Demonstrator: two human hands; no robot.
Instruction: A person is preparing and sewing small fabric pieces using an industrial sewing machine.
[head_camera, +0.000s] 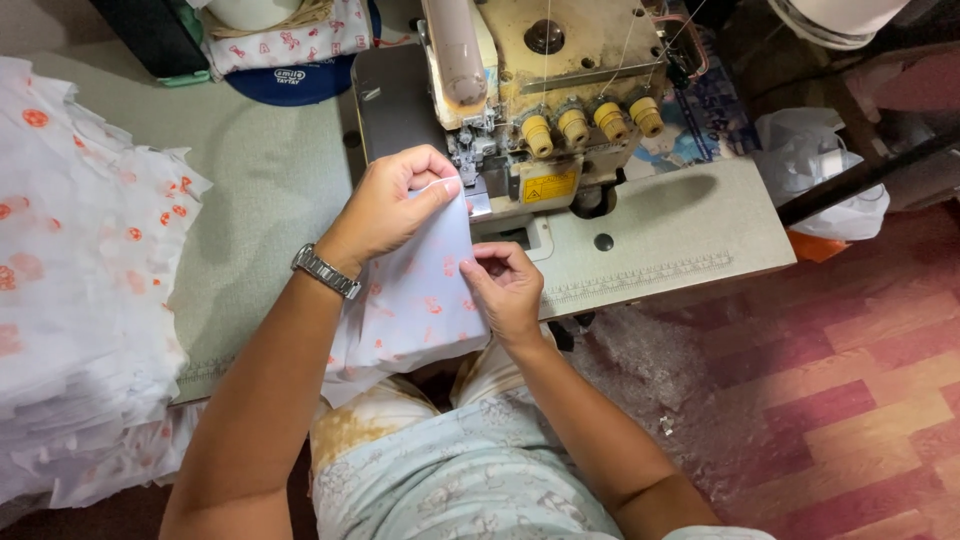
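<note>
A piece of white fabric with small red prints (420, 295) lies over the front of the sewing table, its top edge at the presser foot of an old cream overlock sewing machine (540, 90). My left hand (395, 200), with a metal wristwatch, pinches the fabric's upper edge right beside the needle area. My right hand (505, 285) grips the fabric's right edge lower down, near the table's front. The fabric's lower end hangs off the table towards my lap.
A tall stack of the same printed white fabric pieces (80, 290) fills the left of the grey-green table (260, 180). Four yellow tension knobs (590, 122) face me on the machine. White plastic bags (820, 170) and a red patterned floor (860, 400) lie to the right.
</note>
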